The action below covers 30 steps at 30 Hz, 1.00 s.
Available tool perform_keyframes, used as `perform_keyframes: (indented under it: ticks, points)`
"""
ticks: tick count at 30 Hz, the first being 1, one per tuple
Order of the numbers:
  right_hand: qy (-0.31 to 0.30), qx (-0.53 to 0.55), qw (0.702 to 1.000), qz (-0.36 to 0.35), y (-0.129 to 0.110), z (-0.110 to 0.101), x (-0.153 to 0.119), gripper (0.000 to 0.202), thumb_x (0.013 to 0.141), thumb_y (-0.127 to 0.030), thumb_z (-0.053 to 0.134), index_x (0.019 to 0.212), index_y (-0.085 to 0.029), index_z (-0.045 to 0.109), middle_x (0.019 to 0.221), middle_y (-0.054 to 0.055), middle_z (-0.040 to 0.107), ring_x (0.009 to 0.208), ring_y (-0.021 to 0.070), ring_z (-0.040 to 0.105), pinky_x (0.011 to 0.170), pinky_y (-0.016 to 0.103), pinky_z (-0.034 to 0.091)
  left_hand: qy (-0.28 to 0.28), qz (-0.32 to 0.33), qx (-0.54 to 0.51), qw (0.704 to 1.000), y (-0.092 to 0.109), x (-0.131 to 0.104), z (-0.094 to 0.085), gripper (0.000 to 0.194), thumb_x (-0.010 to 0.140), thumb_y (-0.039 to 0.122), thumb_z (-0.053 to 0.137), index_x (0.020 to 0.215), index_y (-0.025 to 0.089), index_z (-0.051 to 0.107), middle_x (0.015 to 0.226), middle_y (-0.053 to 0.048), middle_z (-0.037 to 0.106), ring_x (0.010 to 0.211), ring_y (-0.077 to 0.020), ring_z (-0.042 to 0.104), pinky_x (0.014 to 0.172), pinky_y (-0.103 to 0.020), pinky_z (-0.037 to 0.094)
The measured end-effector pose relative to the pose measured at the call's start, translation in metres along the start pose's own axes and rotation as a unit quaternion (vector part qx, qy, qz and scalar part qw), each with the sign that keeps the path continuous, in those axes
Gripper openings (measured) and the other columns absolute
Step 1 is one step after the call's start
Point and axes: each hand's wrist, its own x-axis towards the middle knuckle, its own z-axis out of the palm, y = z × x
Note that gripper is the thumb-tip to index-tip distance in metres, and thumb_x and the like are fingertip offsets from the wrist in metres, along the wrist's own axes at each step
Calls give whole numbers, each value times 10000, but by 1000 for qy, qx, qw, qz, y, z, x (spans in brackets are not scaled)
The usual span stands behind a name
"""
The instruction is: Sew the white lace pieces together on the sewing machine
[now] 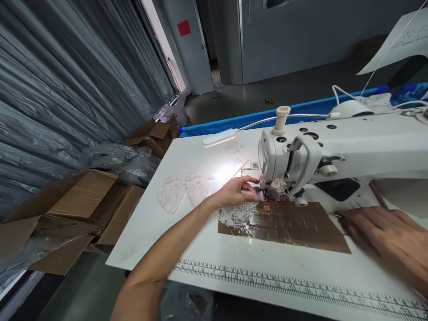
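At the needle area of the white sewing machine (377,142), my left hand (239,191) is closed, its thumb and fingers pinched on the edge of a white lace piece (236,216). That lace lies partly over a brown taped sheet (290,225) on the white table (143,227). My right hand (377,227) rests low at the right, beside the sheet's right end and under the machine arm. A thin metal tool (333,215) sticks out from its fingertips. Blur hides part of that hand. Another lace piece (172,194) lies flat to the left.
A lit lamp (220,138) on a bendable neck shines on the table. A ruler strip (267,283) runs along the front edge. Open cardboard boxes (80,196) and plastic bags stand left of the table. Paper (397,42) hangs at the upper right.
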Motion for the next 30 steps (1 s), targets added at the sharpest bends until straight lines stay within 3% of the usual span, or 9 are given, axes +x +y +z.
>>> perform_keyframes:
  ticks: [3,6,7,9,13,17,21,30]
  points:
    - [27,86,994,55,-16,1,8,314,945,-408,339,890,-217,582,794,119,684,704,282,651,635,417,500,-9,2,-27,1000,-2,-1,2,577,779,296,768,1273,146,511,860,-40,705,873,-171,668,872,-362,481]
    - [-13,277,946,169,-41,13,10,259,965,-437,368,1007,-229,516,720,65,671,525,206,618,498,315,485,-18,-3,-49,999,-4,-2,4,606,764,303,778,1280,147,501,875,-39,700,869,-164,664,877,-364,474]
    - [-33,331,926,177,-50,17,11,266,971,-441,360,1038,-231,508,738,57,676,511,195,611,491,304,485,-17,-6,-54,998,-5,-2,4,622,757,308,783,1286,146,497,877,-41,701,868,-166,664,876,-366,472]
    - [-82,367,915,144,-69,21,19,305,971,-457,364,1085,-231,532,747,44,677,581,206,636,534,305,496,-9,-14,-66,998,-5,-3,5,665,737,308,796,1302,142,487,868,-45,703,855,-170,665,864,-369,471]
    - [-89,313,938,116,-97,16,49,377,964,-493,367,1042,-225,620,775,61,698,674,248,663,581,322,478,11,-25,-85,996,-3,-3,7,716,707,294,808,1321,136,474,839,-44,704,819,-174,663,834,-371,472]
    - [-119,296,937,144,-111,14,75,514,1001,-524,221,862,-230,619,679,56,672,639,255,649,559,320,431,17,-21,-88,996,-1,-4,8,756,711,310,792,1354,123,441,840,-48,706,847,-188,662,851,-379,464]
    - [-126,220,956,148,-117,23,82,546,1010,-487,143,863,-212,591,754,102,680,627,269,623,531,330,364,20,-13,-83,996,-1,-5,8,780,723,334,769,1382,120,411,841,-55,699,888,-214,662,857,-381,459]
    - [-104,156,974,124,-125,27,87,396,993,-433,287,810,-221,566,707,71,643,652,248,619,514,288,297,45,-10,-69,997,-2,-4,11,797,701,338,762,1385,114,419,859,-61,688,870,-206,638,790,-342,464]
